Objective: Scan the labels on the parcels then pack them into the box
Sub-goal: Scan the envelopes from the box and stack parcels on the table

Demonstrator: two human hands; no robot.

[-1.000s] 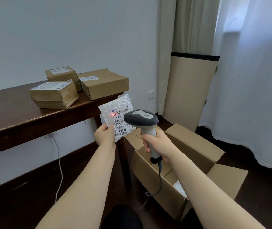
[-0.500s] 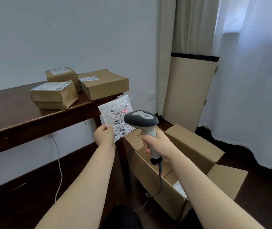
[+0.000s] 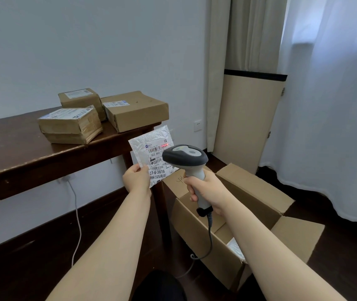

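My left hand (image 3: pixel 137 178) pinches the lower left corner of a white padded mailer (image 3: pixel 151 144), holding it upright with its printed label facing me. My right hand (image 3: pixel 208 191) grips the handle of a grey barcode scanner (image 3: pixel 185 158), whose head covers the mailer's right side. A red scan line glows on the label's upper right. Below my right arm stands an open cardboard box (image 3: pixel 197 231) on the floor, flaps spread, with a white parcel (image 3: pixel 236 249) inside. Three brown cardboard parcels (image 3: pixel 136 110) (image 3: pixel 70 124) (image 3: pixel 80 98) sit on the dark wooden table (image 3: pixel 19 153).
The scanner's grey cable (image 3: pixel 210 240) hangs down in front of the box. A white cord (image 3: pixel 76 216) drops from a wall socket under the table. A beige panel (image 3: pixel 247 122) leans against the wall behind the box. White curtains (image 3: pixel 329 101) hang at the right.
The red scan line has slid from the label's left side to its upper right. Both hands and the mailer have barely moved.
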